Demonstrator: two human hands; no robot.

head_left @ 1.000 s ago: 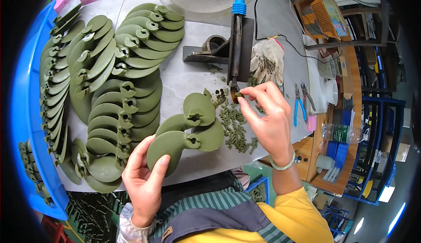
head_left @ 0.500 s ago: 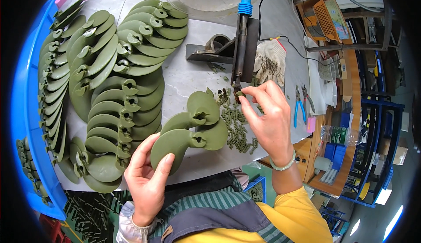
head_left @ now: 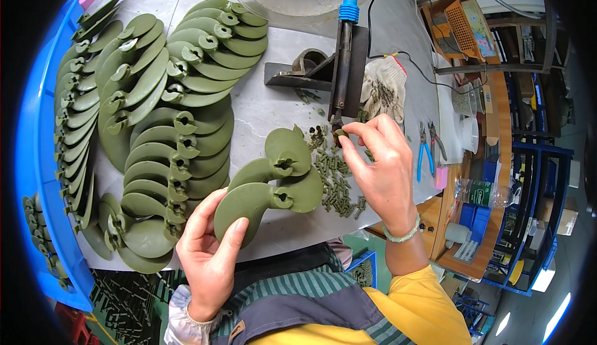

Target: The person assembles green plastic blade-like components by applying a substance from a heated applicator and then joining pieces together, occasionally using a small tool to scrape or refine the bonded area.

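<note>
Grips green spiral blade [head_left: 245, 211] in left hand [head_left: 205, 255]
Pinches small green piece [head_left: 340, 133] in right hand [head_left: 384, 164], near the tip of the blue-handled tool [head_left: 342, 65] just beyond.

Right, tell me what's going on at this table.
The person's left hand holds a green spiral piece over the table. The right hand pinches a small green bit close to the tip of a blue-handled tool; whether they touch is unclear. Short green pegs lie between the hands, and more spiral pieces sit in rows to the left.
</note>
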